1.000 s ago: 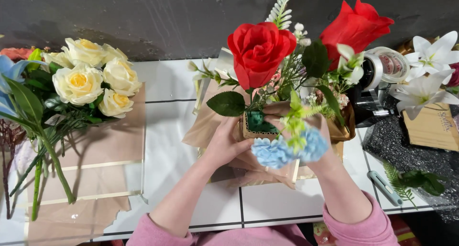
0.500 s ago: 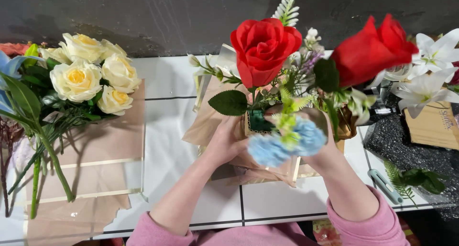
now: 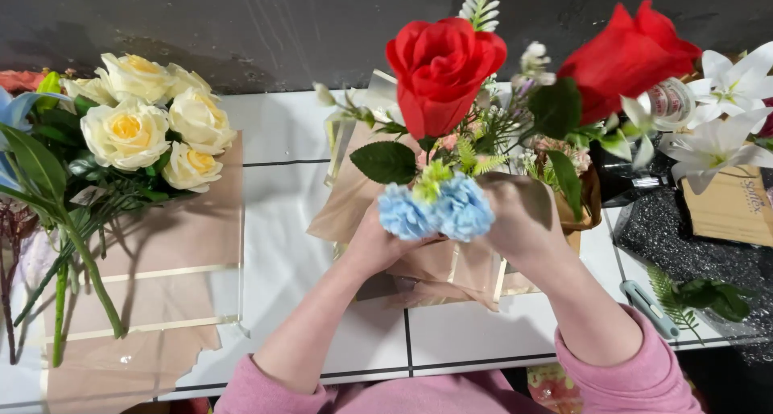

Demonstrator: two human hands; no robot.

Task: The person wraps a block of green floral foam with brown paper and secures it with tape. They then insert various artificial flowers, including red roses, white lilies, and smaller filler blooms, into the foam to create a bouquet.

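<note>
Two hands framed the arrangement (image 3: 475,180) as you stood over the white tiled table (image 3: 290,245), and it sat straight ahead of you, just beyond your knuckles, its stems rising up toward the camera. Your long axis ran upright, from the tan wrapping paper (image 3: 354,196) at the base to the red rose (image 3: 443,72) at the top; a second red rose (image 3: 628,60) leaned off to the right. Your left hand (image 3: 378,245) lay against the paper on the near-left side, fingers curled around it. Your right hand (image 3: 523,221) closed around the bunch from the right and seemed the nearer to the stems, though whether it gripped them or only cupped the wrap I cannot tell. The blue blossoms (image 3: 435,211) sat between both hands, touching them, low at the front. Well apart on the left lay the cream rose bundle (image 3: 141,132) on a sheet of tan paper.
</note>
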